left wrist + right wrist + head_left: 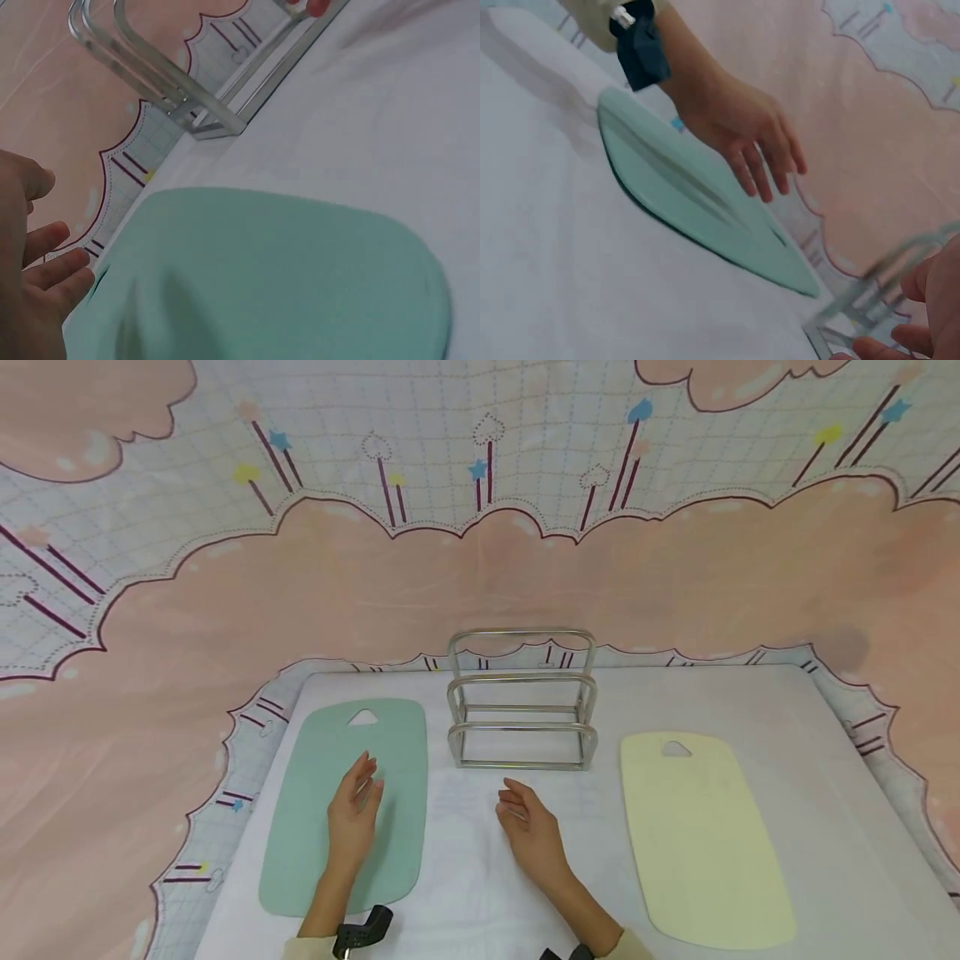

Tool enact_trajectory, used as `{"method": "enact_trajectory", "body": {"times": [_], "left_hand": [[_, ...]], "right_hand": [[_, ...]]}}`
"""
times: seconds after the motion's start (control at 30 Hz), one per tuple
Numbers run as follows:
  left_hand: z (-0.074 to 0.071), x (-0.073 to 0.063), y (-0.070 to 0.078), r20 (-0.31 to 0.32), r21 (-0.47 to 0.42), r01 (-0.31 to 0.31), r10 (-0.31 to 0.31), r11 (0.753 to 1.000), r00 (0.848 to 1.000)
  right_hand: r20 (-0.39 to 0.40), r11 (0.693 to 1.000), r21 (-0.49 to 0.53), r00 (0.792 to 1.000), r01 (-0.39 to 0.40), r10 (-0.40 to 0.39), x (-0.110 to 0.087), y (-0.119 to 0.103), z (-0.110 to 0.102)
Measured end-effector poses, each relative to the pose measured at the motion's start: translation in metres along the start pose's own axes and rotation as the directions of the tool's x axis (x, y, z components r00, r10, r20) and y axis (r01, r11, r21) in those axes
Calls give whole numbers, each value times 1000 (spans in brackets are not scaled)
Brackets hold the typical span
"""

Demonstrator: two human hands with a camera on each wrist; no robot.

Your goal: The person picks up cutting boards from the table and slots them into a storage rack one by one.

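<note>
In the head view my left hand [352,814] hovers over a green cutting board [300,827] lying flat on the left, its fingers relaxed and holding nothing. The right wrist view shows this hand [739,124] raised above the board, apart from it. My right hand [531,835] is over the white surface, just in front of a metal rack [522,766], with loosely bent fingers and nothing in them. Upright bars form the rack, and no board stands in it. A pale yellow cutting board [705,843] lies flat to the right of my right hand.
A white cloth [465,877] covers the table under the boards and rack. Behind it hangs a patterned peach and white sheet [480,577]. Each wrist carries a black strap-on device, such as the left one [363,931].
</note>
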State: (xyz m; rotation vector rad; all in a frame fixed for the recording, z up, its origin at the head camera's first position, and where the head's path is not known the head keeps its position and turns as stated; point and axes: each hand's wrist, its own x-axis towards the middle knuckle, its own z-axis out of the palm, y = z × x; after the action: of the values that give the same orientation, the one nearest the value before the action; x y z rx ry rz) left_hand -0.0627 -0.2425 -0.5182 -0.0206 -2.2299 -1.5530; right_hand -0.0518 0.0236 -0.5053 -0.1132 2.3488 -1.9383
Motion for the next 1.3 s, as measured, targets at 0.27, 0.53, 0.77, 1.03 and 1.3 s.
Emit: {"method": "enact_trajectory", "body": {"times": [0.27, 0.53, 0.77, 1.03, 1.3], "left_hand": [[-35, 3, -2, -67, 126, 73, -65, 989, 996], [-58, 4, -10, -71, 257, 163, -150, 953, 986], [-69, 4, -17, -88, 304, 194, -176, 933, 981], [-76, 5, -17, -151, 289, 282, -247, 915, 957], [-81, 13, -27, -198, 324, 297, -242, 898, 950]], "right_hand": [[122, 999, 24, 992, 39, -41, -3, -5, 40], [192, 999, 35, 981, 26, -32, -7, 0, 68], [248, 997, 79, 969, -6, -13, -9, 2, 84], [265, 997, 79, 964, -1, -20, -10, -1, 89], [281, 997, 72, 960, -42, 20, -7, -3, 95]]}}
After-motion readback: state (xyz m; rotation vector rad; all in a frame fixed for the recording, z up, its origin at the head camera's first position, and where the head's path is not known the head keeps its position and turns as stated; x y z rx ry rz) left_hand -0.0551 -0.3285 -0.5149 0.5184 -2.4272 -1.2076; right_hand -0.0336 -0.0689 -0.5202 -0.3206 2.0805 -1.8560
